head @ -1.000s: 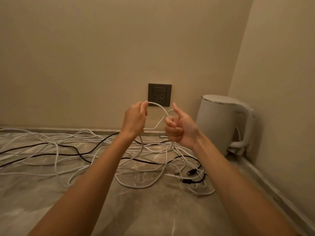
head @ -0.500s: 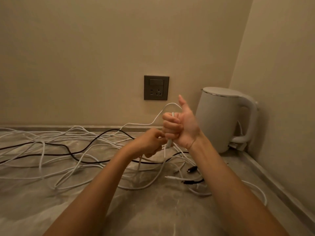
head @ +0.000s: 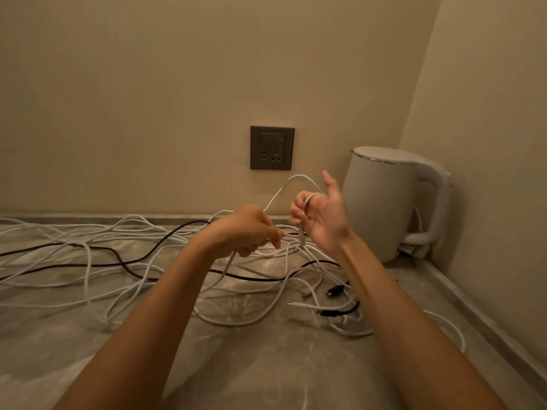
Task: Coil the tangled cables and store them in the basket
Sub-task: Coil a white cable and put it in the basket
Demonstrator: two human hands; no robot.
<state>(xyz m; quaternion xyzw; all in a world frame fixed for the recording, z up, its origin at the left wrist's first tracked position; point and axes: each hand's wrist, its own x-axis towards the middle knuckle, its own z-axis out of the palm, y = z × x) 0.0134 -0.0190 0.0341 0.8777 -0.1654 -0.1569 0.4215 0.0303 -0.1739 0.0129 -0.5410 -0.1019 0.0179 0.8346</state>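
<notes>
Your left hand [head: 247,229], pinching the white cable [head: 301,232], drops just beside your right hand [head: 321,218], which grips a fresh loop: coiling advances.

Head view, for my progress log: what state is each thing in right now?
right hand: grips loops of the white cable, thumb raised.
left hand: pinches the same cable lower down.
white cable: partly looped, the rest loose on the counter.
black cable: loose, uncoiled on the counter.
kettle: upright, lid shut.
wall socket: nothing plugged in.
basket: not in view.
</notes>
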